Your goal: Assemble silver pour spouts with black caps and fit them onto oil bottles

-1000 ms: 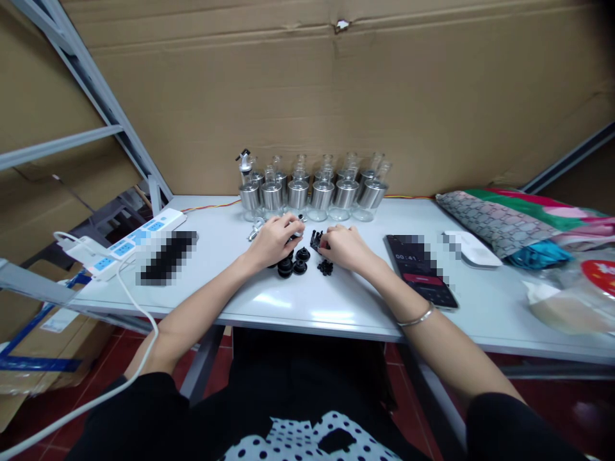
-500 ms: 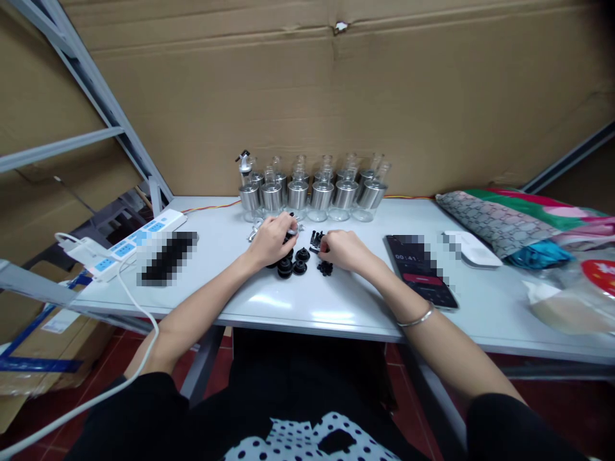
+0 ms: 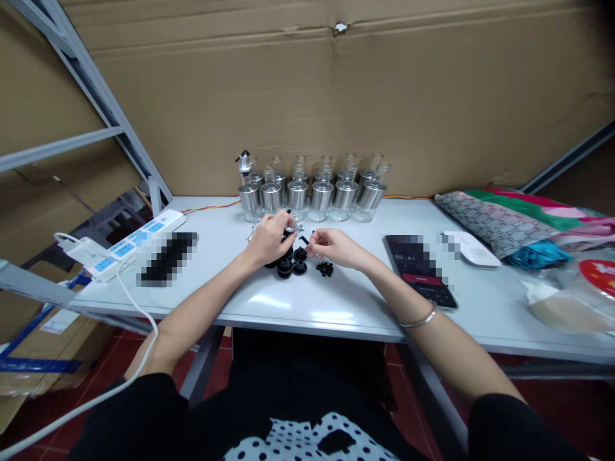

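Observation:
My left hand point(image 3: 271, 241) is closed around a silver pourer top point(image 3: 291, 228), whose small black tip shows above the fingers. Pinched in my right hand point(image 3: 336, 248) is a small black strip-like piece point(image 3: 303, 241), held close to the left hand's fingers. Several round black stoppers point(image 3: 285, 268) lie below and beside the left hand, partly covered by it. A little pile of small black parts point(image 3: 325, 269) rests on the table just below the right hand. More silver pieces point(image 3: 252, 232) peek out behind the left hand.
Two rows of glass bottles point(image 3: 321, 197) with metal bands stand at the back; the front left one carries a silver-and-black pourer point(image 3: 245, 165). A phone point(image 3: 420, 272) lies right, plastic bags point(image 3: 504, 221) farther right. At left are a power strip point(image 3: 129, 246) and white cable point(image 3: 139, 314).
My right hand has lifted off the small black parts and moved slightly left, now with a black piece in its fingertips. My left hand has barely shifted, still holding the silver pourer top.

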{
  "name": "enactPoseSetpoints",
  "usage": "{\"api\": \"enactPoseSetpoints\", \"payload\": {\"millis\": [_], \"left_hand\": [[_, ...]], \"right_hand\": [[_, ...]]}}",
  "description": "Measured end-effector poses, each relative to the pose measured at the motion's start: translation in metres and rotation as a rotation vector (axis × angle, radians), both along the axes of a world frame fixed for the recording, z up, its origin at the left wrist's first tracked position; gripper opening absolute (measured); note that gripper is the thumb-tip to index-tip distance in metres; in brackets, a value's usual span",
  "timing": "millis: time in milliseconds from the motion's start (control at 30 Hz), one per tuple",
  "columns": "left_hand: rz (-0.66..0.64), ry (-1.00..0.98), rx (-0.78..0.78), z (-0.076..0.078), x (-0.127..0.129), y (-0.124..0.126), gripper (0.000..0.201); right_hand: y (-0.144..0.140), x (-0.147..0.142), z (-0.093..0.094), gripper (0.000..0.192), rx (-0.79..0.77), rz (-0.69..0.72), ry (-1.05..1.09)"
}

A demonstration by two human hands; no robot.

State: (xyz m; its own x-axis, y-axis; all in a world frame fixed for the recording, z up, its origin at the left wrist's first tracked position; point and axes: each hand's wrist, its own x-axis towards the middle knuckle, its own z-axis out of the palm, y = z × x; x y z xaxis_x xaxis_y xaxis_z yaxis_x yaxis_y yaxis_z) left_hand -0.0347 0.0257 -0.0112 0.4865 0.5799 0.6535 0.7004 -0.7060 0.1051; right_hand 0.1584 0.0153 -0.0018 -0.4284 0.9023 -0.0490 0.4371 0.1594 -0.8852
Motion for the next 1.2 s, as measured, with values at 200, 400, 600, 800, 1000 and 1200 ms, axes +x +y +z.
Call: {"api": "enactPoseSetpoints", "payload": {"millis": [200,400,600,800,1000,1200], "left_hand": [[0.003,-0.045,-0.026,-0.002,-0.003,0.001,0.020],[-0.133,-0.119,-0.073,-0.004,-0.002,-0.001,0.043],[-0.264,-0.117,-0.122,-0.001,0.000,-0.006,0.066],[-0.252,-0.122,-0.119,0.001,0.000,-0.008,0.067],[-0.234,-0.093,-0.091,0.002,0.000,-0.010,0.067],[-0.239,-0.045,-0.078,0.004,0.001,-0.010,0.059]], "right_hand": [[0.001,0.002,0.001,0.008,0.065,0.028,0.107],[-0.001,-0.001,0.007,0.024,0.215,-0.117,0.362],[-0.003,-0.005,0.002,0.034,0.210,-0.161,0.464],[-0.003,-0.006,0.002,0.039,0.192,-0.120,0.473],[-0.004,-0.007,0.003,0.041,0.197,-0.116,0.445],[-0.007,-0.010,0.003,0.042,0.192,-0.117,0.467]]}}
